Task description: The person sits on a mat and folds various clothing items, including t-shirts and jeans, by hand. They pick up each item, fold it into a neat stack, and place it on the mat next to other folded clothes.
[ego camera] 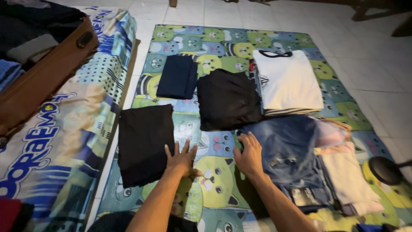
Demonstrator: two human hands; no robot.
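Both hands flat on folded garments, lower centre of frame, cat-print mat (pixel 214 180) beneath.

Left hand (pixel 182 158): fingers spread wide, palm down, pressing right edge of black folded garment (pixel 143 144); nothing grasped. Garment lying lower left of centre, long axis running near-vertical in frame, top edge pointing toward upper frame, slightly tilted. Right hand (pixel 249 155): fingers loosely curled, resting on left edge of blue folded garment (pixel 287 146) at centre right; cannot tell whether fabric pinched. Blue garment's lower part hard to make out among clothes pile (pixel 347 172) at right. Dark round object (pixel 385 170) at right edge, unidentifiable. Brown case (pixel 43 81) upper left, cut off by frame.
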